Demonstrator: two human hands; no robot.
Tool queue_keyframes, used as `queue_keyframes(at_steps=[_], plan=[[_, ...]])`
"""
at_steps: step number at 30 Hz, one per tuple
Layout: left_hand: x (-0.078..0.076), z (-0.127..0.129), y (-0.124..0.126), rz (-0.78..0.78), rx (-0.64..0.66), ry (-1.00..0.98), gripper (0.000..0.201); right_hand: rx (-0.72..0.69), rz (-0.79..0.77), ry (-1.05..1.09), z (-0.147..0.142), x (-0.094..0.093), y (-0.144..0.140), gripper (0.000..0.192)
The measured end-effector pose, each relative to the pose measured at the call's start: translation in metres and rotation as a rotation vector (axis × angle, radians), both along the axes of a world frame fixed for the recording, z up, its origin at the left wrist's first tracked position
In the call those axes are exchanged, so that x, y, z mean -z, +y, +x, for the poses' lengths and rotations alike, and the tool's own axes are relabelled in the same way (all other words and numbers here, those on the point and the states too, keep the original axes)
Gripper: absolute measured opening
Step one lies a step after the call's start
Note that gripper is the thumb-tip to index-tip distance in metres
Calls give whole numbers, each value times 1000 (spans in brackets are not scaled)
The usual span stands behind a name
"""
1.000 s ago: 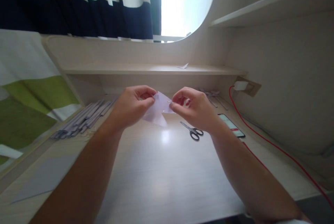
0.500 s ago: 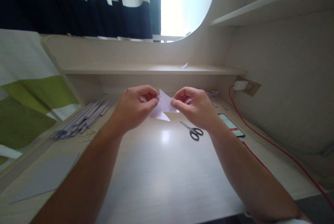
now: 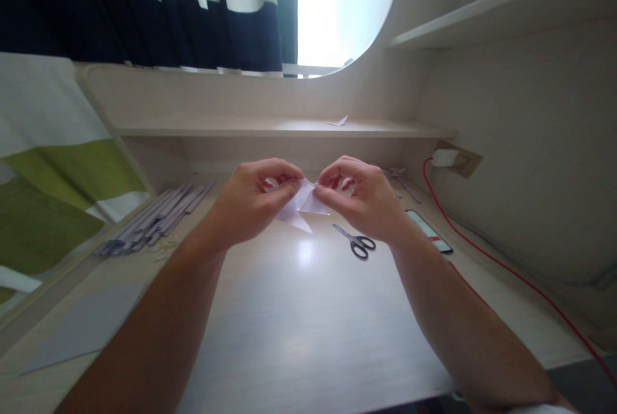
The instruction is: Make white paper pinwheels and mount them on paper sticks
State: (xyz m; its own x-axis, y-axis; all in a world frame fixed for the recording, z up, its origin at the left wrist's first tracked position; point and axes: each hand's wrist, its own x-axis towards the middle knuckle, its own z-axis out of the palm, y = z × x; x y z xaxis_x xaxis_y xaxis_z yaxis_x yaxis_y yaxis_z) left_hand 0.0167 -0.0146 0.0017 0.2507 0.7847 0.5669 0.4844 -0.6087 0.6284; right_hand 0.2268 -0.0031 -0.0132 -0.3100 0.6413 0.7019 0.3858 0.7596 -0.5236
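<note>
A small piece of pale lilac folded paper (image 3: 301, 205) is held above the desk between both hands. My left hand (image 3: 250, 198) pinches its left side with thumb and forefinger. My right hand (image 3: 359, 198) pinches its right side the same way. The fingertips of the two hands almost meet over the paper's top edge. One pointed corner of the paper hangs down toward the desk (image 3: 308, 317). Small black-handled scissors (image 3: 355, 242) lie on the desk just below my right hand.
A row of grey paper strips (image 3: 154, 218) lies at the left. A grey sheet (image 3: 81, 330) rests near the front left edge. A phone (image 3: 428, 231) and a red cable (image 3: 506, 266) lie at the right. A shelf (image 3: 270, 128) carries a paper scrap (image 3: 338, 122).
The hands have drawn closer together and the paper has been folded smaller; its raised upper point from half a second ago now lies flattened between the fingertips.
</note>
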Motion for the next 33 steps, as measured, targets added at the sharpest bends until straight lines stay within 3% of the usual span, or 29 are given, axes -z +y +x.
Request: queue_keyframes(at_steps=[6, 33], plan=[[1, -2, 1, -33, 58, -6, 18, -11, -6, -13, 0, -2, -3, 3], [-2, -8, -2, 46, 74, 114, 19, -10, -10, -84, 2, -5, -7, 4]])
